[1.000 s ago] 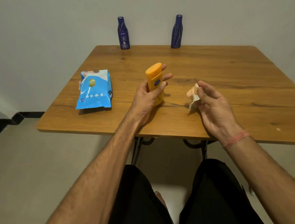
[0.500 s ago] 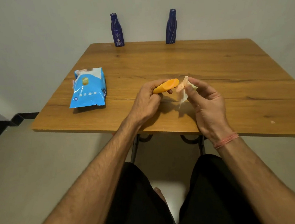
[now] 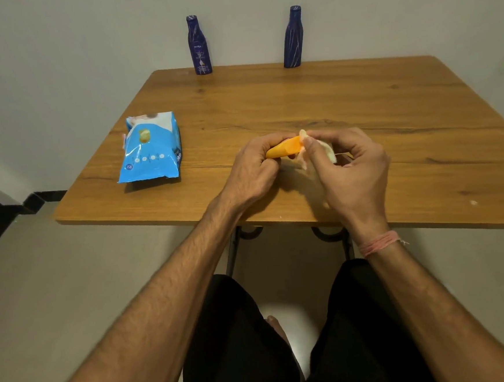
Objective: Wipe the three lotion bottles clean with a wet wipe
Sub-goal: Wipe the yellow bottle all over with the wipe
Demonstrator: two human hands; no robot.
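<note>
At frame centre the left hand point(image 3: 252, 168) grips the orange bottle point(image 3: 284, 151), now tipped flat, and the right hand point(image 3: 351, 165) has brought its pinched wet wipe point(image 3: 326, 149) against it, so wiping has begun

orange bottle point(image 3: 283, 150), pale cream wipe point(image 3: 327, 151), two dark blue bottles point(image 3: 199, 45) with white markings, blue-and-white wipes pack point(image 3: 151, 149), wood-grain brown table point(image 3: 328, 100)

Both hands hide most of the orange bottle point(image 3: 283, 149).
</note>
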